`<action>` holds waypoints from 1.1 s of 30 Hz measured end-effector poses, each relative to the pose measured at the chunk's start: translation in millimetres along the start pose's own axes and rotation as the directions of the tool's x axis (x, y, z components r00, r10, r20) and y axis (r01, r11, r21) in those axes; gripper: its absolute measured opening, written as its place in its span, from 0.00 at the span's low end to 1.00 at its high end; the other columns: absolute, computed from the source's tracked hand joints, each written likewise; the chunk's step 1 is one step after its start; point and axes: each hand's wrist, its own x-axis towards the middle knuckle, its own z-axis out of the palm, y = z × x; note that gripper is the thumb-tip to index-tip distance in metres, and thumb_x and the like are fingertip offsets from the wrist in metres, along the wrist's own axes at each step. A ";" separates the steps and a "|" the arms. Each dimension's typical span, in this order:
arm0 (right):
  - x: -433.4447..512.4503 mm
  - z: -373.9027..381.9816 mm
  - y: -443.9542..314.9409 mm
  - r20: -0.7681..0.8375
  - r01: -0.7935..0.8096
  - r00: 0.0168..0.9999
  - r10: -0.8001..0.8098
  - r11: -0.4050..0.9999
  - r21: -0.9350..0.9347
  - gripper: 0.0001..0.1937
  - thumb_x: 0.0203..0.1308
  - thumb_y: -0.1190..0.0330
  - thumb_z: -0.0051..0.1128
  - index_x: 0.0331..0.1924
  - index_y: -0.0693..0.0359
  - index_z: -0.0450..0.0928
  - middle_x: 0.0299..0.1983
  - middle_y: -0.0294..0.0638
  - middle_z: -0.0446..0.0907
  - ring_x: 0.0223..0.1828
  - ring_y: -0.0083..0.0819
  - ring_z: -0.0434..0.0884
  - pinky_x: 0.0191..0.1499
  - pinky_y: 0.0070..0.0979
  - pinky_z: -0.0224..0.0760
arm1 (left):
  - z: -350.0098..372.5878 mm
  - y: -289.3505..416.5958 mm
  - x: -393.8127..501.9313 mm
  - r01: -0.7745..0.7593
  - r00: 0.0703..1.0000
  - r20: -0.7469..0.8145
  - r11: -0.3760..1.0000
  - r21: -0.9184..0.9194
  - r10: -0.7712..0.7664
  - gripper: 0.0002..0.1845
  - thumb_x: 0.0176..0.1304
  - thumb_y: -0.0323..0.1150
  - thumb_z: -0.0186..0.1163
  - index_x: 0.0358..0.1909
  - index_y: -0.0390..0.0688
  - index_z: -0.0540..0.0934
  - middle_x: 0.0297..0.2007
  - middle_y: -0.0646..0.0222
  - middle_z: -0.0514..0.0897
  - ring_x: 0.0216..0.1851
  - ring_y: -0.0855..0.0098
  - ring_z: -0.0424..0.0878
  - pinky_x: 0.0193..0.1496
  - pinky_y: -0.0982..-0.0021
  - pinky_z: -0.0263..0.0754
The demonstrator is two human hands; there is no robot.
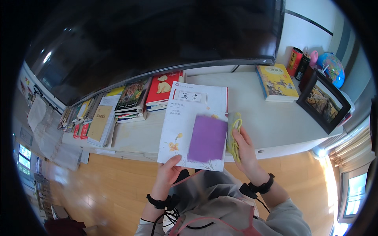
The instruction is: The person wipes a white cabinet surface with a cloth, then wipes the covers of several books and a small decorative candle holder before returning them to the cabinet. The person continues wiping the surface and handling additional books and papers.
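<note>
My left hand (171,171) grips the lower left corner of a white workbook (186,124), its thumb on the cover. The workbook is held up over the cabinet's front edge. A purple rectangle covers the lower right part of the cover. In my right hand (245,144) is a grey-green cloth with yellow edging (234,132), bunched against the right edge of the workbook. Behind the workbook's top left corner, a red book with a dog picture (163,85) lies on a stack.
Stacks of books (131,96) and a tan notebook (100,122) line the left of the white cabinet top (212,78). A large television (162,35) stands behind. To the right are a yellow book (277,81), a black picture frame (323,101), a globe (332,69) and cylindrical containers (294,62).
</note>
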 end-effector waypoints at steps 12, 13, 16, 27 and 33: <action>-28.1 -26.4 14.4 -0.109 0.026 0.994 -0.019 0.998 0.065 0.25 0.59 0.82 0.59 0.60 0.56 0.66 0.39 0.31 0.79 0.33 0.17 0.77 0.34 0.16 0.71 | 41.0 -28.4 -16.4 0.170 0.979 0.106 0.984 0.054 -0.175 0.30 0.69 0.34 0.55 0.68 0.35 0.58 0.60 0.53 0.73 0.54 0.59 0.80 0.49 0.58 0.84; -29.3 -27.4 14.5 -0.120 0.036 0.992 -0.029 0.998 0.059 0.25 0.59 0.82 0.60 0.59 0.56 0.67 0.38 0.31 0.79 0.32 0.17 0.77 0.34 0.16 0.71 | 45.2 -32.0 -20.2 0.164 0.972 0.160 0.985 0.060 -0.172 0.30 0.69 0.34 0.55 0.68 0.36 0.58 0.60 0.54 0.73 0.54 0.61 0.81 0.49 0.59 0.84; -33.6 -28.3 10.9 -0.141 0.098 0.985 -0.098 0.995 -0.005 0.25 0.59 0.82 0.59 0.59 0.56 0.67 0.40 0.32 0.79 0.35 0.18 0.78 0.36 0.17 0.73 | 51.7 -40.1 -26.0 0.253 0.961 0.016 0.898 0.359 -0.277 0.23 0.68 0.27 0.57 0.62 0.36 0.66 0.51 0.59 0.80 0.45 0.66 0.84 0.44 0.67 0.84; -36.3 -49.9 0.7 -0.254 0.124 0.958 -0.132 0.991 -0.047 0.22 0.60 0.80 0.58 0.59 0.58 0.68 0.47 0.37 0.79 0.46 0.26 0.79 0.49 0.25 0.74 | 24.4 -42.4 -45.0 0.037 0.887 0.333 0.770 0.637 -0.318 0.10 0.66 0.22 0.58 0.48 0.35 0.79 0.39 0.72 0.82 0.36 0.81 0.79 0.40 0.78 0.74; -34.5 -79.6 -29.0 -0.327 0.250 0.905 -0.271 0.962 -0.107 0.24 0.58 0.77 0.61 0.60 0.57 0.70 0.50 0.40 0.79 0.48 0.31 0.80 0.50 0.29 0.78 | -67.7 21.1 -76.3 0.168 0.964 -0.265 0.802 0.573 -0.013 0.08 0.67 0.27 0.55 0.44 0.38 0.81 0.32 0.74 0.82 0.32 0.81 0.78 0.35 0.77 0.73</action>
